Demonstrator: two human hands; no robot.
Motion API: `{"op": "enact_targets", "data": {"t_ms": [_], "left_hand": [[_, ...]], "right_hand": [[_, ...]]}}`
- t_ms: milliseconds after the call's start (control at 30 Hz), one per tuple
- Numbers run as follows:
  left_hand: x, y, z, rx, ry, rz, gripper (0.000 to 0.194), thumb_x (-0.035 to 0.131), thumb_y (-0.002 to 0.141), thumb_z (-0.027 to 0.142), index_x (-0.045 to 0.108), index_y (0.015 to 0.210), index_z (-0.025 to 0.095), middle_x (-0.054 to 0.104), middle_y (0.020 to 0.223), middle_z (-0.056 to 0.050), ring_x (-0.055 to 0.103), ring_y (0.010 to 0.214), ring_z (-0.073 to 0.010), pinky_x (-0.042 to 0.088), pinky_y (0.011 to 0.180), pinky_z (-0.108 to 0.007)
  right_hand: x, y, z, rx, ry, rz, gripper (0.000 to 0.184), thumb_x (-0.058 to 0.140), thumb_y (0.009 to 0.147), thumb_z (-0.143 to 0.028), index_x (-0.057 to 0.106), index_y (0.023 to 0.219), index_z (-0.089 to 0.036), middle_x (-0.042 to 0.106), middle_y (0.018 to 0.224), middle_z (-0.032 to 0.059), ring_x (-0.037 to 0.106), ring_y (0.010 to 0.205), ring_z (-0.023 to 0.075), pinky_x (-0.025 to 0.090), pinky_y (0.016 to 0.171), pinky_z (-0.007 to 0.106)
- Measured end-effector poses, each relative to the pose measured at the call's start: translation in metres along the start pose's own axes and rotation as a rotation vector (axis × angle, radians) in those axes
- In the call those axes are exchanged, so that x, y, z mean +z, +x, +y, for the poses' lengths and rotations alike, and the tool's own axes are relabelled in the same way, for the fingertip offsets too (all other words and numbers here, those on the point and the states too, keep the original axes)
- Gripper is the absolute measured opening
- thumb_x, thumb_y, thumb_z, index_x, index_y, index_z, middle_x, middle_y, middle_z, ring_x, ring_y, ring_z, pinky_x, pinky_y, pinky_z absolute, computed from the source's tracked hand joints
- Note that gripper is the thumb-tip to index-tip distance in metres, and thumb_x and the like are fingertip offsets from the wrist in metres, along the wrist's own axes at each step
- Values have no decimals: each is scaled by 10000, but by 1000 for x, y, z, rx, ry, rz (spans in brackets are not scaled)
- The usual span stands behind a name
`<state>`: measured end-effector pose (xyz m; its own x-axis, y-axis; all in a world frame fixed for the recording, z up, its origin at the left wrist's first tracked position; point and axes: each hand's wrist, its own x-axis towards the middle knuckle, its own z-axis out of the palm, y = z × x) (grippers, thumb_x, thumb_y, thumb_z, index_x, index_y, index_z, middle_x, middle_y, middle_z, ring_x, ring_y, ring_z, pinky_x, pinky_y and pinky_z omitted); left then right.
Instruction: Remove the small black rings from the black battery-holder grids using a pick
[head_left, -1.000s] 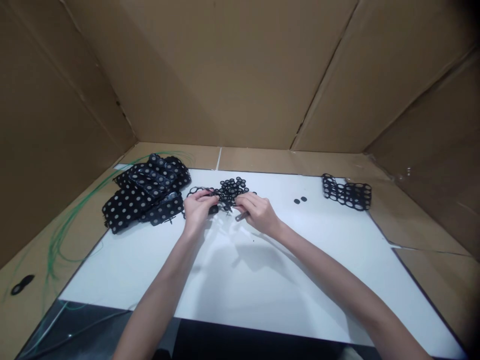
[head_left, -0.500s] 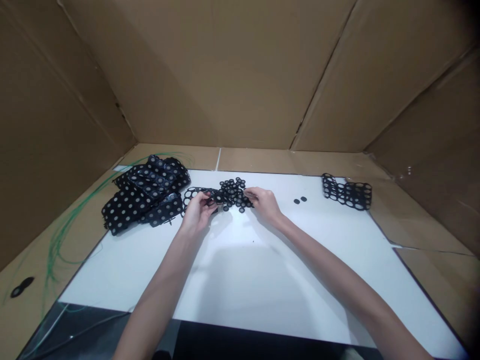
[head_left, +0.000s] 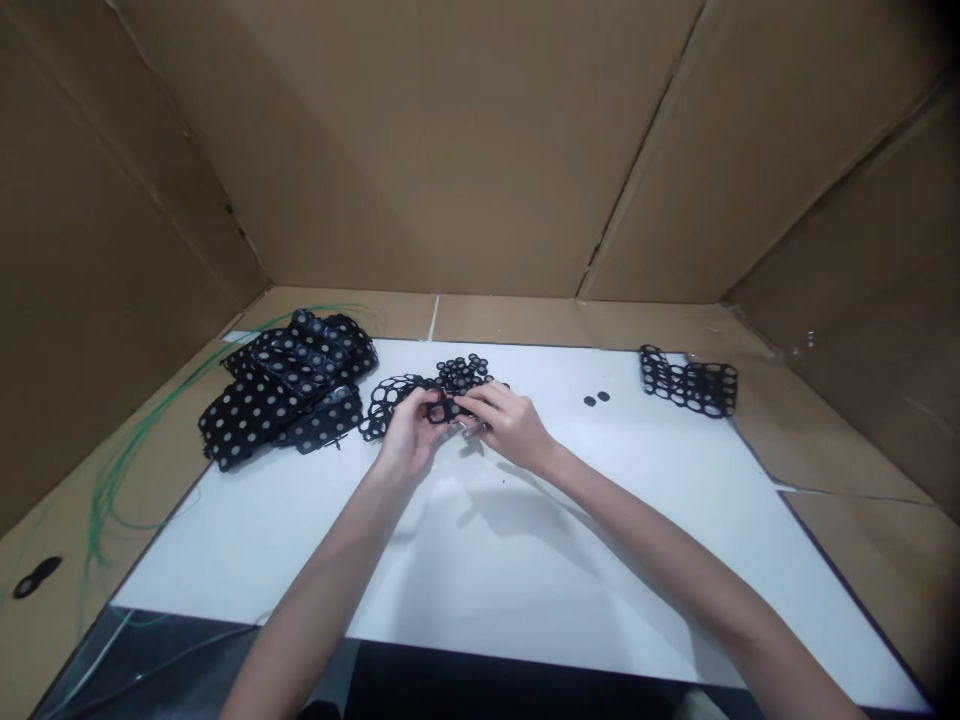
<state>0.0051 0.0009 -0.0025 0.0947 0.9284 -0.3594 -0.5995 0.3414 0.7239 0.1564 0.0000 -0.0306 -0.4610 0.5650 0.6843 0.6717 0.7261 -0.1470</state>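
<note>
My left hand grips the near edge of a black sheet full of round holes, its thumb and fingers closed on it. Close beside it, my right hand is pinched at the same piece of sheet, fingertips almost meeting those of the left. Whether a disc sits between the right fingertips is hidden. Just behind both hands lies a heap of small black rings or discs with grey centres, partly covered by the fingers.
Black dotted sheets are piled on the left of the white table. Two black discs lie right of my hands, and another holed sheet farther right. Green strands trail along the left cardboard, near a black piece.
My right hand has come left from the heap of discs to the sheet in my left hand. My left hand has shifted slightly right, lifting the sheet's edge toward me.
</note>
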Motion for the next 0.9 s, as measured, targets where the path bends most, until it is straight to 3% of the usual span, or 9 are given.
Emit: {"op": "enact_targets", "data": {"t_ms": [200, 467, 600, 900], "left_hand": [[-2, 2, -5, 81, 204, 31, 187, 715, 532, 123, 550, 619, 130, 560, 610, 15, 523, 569, -90, 451, 560, -219], [-7, 8, -4, 79, 262, 66, 201, 718, 476, 59, 576, 613, 101, 574, 542, 6, 487, 479, -74, 365, 484, -204], [-3, 4, -4, 43, 241, 75, 270, 700, 468, 28, 488, 596, 137, 531, 502, 37, 472, 463, -66, 365, 483, -200], [-4, 4, -6, 22, 221, 77, 349, 675, 493, -29, 462, 700, 155, 535, 495, 46, 483, 456, -66, 375, 486, -191]], "right_hand": [[-2, 0, -1, -36, -78, -6, 197, 469, 848, -213, 616, 967, -159, 643, 899, 75, 546, 816, 156, 437, 594, 243], [-5, 2, -10, -110, -229, -49, 188, 430, 868, -179, 595, 955, -155, 641, 870, 57, 525, 768, 136, 286, 459, 235], [-4, 0, -10, -111, -231, -48, 203, 397, 882, -189, 597, 896, -153, 620, 798, 57, 503, 741, 136, 262, 462, 248], [-3, 0, -8, -139, -245, -7, 222, 378, 888, -181, 589, 821, -160, 600, 728, 38, 483, 690, 130, 231, 446, 261]]}}
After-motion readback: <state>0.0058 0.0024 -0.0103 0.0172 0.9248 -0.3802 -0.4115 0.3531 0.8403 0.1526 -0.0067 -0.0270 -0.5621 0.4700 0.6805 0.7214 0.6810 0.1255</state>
